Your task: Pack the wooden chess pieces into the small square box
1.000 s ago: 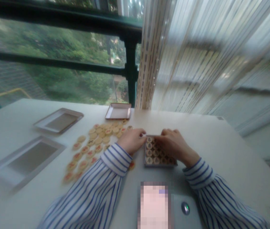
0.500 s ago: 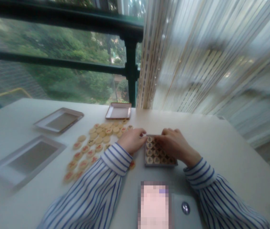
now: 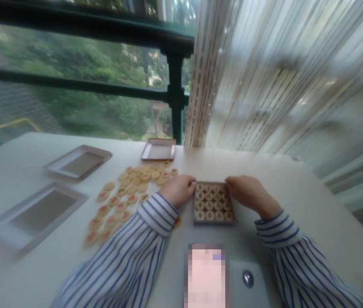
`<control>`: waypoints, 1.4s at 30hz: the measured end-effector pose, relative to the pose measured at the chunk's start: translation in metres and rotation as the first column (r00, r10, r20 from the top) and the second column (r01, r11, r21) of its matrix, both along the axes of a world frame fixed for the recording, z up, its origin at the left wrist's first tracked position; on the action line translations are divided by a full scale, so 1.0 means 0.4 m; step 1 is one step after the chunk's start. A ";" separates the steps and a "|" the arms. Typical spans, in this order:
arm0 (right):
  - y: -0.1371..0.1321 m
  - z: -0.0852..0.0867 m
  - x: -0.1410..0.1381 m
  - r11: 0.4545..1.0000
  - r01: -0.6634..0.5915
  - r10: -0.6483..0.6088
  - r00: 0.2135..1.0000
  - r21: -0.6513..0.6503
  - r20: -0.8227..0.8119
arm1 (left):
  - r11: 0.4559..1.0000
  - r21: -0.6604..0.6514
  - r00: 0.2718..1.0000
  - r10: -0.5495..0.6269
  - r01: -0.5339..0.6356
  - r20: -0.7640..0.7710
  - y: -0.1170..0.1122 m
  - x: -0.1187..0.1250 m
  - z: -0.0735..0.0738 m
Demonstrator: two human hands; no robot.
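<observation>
A small square box (image 3: 213,221) lies on the white table in front of me, packed with round wooden game discs (image 3: 212,202) in rows. My left hand (image 3: 179,189) rests curled at the box's far left corner, fingertips on its rim. At the far right corner my right hand (image 3: 248,191) grips the box's edge with bent fingers. Both wear blue-striped sleeves. Left of my left hand, several loose discs (image 3: 126,192) with red or dark marks are spread over the table.
A small box lid (image 3: 158,150) lies at the table's far edge by the window. Two larger flat trays (image 3: 79,161) (image 3: 33,214) lie at the left. A grey device (image 3: 248,280) sits near me. A striped curtain (image 3: 264,72) hangs behind the table.
My right hand has slid off the top of the box to its right edge, uncovering the rows of discs. The left hand has stayed at the left corner.
</observation>
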State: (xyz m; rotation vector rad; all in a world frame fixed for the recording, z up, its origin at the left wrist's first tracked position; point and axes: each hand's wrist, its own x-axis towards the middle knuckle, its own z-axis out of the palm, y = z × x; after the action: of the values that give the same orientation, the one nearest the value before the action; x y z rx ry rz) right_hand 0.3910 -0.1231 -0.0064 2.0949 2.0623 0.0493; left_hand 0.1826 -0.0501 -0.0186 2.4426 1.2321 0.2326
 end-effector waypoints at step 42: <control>-0.009 0.001 -0.006 0.998 -0.025 0.023 0.999 -0.061 -0.030 | 0.999 0.012 0.999 -0.044 0.044 -0.023 -0.003 -0.002 0.014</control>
State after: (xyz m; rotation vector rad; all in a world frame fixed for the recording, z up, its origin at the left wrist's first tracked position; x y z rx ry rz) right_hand 0.3885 -0.1268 -0.0059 2.0462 2.0784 -0.0410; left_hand 0.1816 -0.0512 -0.0128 2.4860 1.1886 0.2012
